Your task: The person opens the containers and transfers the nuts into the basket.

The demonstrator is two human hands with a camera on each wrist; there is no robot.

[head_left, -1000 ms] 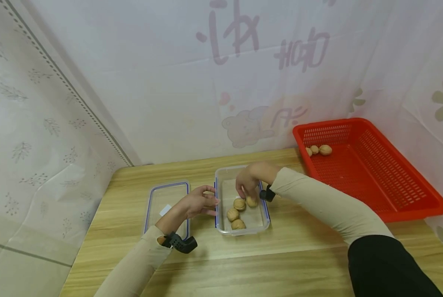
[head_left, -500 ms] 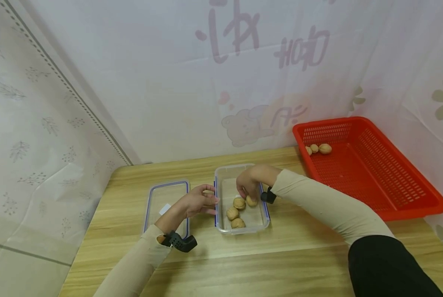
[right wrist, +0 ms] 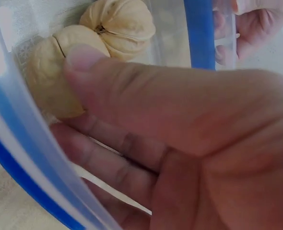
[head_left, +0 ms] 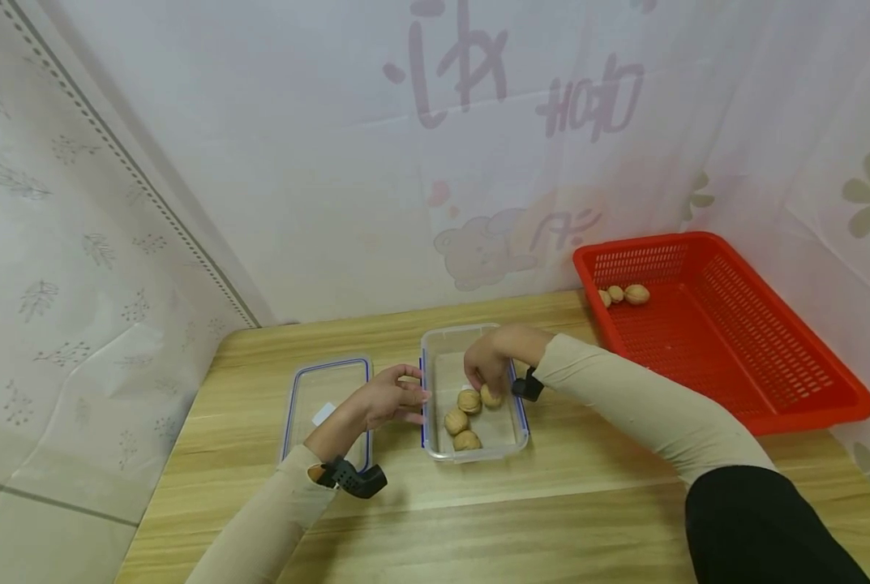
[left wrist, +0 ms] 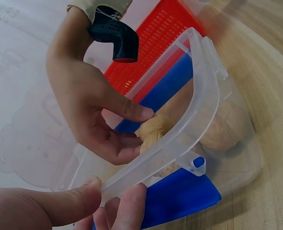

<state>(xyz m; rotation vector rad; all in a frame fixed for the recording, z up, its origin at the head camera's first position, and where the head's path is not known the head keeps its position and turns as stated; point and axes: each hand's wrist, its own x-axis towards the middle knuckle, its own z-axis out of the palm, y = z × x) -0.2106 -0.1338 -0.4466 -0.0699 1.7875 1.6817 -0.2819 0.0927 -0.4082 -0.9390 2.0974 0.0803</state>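
Right hand (head_left: 489, 354): we see it reach down into the clear box (head_left: 478, 456), its thumb and fingers pinching a walnut (head_left: 491, 396).
Pinched walnut: we find it inside the box, a little toward 3 o'clock from the middle, just beside another walnut (head_left: 469, 401).
Left hand (head_left: 387, 397): it comes in at the box's 9 o'clock side, and we see its thumb and fingers pinch the rim there.
Other walnuts in the box: we count two more, one (head_left: 456, 421) toward 7 o'clock and one (head_left: 467, 440) near the 6 o'clock wall.
Lid (head_left: 330, 384): it lies at 9 o'clock from the box, blue-edged, partly behind the left forearm.
Red basket (head_left: 785, 324): we place it at 2 o'clock from the box; walnuts (head_left: 636, 294) sit in its 10 o'clock corner.
Bench (head_left: 442, 527): pale wood grain, under everything we name.
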